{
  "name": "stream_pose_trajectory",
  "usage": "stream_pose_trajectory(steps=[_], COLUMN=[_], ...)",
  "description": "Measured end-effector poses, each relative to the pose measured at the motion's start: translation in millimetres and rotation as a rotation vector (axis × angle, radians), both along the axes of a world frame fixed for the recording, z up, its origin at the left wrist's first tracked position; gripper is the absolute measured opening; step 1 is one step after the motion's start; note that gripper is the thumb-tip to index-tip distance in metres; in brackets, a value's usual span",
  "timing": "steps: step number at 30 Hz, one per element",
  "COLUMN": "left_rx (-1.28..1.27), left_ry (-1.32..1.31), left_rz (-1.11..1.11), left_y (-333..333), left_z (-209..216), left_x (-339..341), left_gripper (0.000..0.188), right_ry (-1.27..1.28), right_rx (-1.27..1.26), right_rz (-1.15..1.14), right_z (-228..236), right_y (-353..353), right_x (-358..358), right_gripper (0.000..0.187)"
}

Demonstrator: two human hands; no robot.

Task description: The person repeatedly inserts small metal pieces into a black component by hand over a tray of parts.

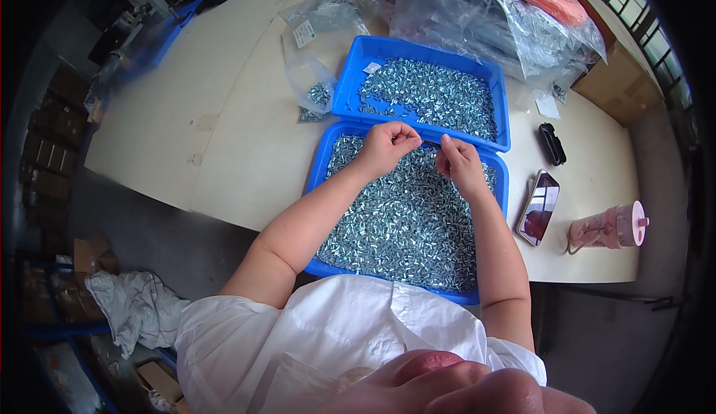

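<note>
Over the far edge of the nearer blue tray (318, 171), my left hand (388, 148) is closed, thumb and fingertips pinched together. My right hand (460, 165) faces it a short way off, its fingers curled and thumb pointing up toward the far tray. A small dark sliver shows between the two hands, too small to name. Short, shiny metal pieces (403, 220) fill the nearer tray. Behind it sits a second blue tray (345, 78), with similar metal pieces (440, 93) heaped mostly toward its middle and right.
A clear plastic bag (298, 63) with some metal pieces lies left of the trays. Plastic-wrapped bundles (477, 22) and a cardboard box (619, 78) stand behind. To the right are a black case (551, 144), a phone (538, 209) and a pink cup (608, 227).
</note>
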State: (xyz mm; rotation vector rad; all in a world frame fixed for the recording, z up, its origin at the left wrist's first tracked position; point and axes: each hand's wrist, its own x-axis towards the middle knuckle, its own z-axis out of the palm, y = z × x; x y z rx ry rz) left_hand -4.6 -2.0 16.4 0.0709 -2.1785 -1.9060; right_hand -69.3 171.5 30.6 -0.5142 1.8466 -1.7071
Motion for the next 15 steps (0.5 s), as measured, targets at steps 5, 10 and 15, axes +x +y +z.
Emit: stream_pose_trajectory(steps=[5,10,15], left_rx=[-0.032,-0.02,-0.067], left_ry=[0.053,0.049,0.136], left_rz=[0.055,0.049,0.099], left_y=[3.3,4.4,0.9], left_z=[1.8,-8.6,-6.0], left_x=[1.9,-5.4,-10.7], left_gripper=[0.01,0.009,0.01], right_ry=[0.021,0.315,1.362], right_rx=[-0.142,-0.128,0.2], right_rz=[-0.023,-0.139,-0.054], right_z=[-8.5,-18.0,87.6], right_y=[-4.2,-0.4,0.7], right_x=[2.8,0.0,53.6], right_gripper=[0.023,0.022,0.029])
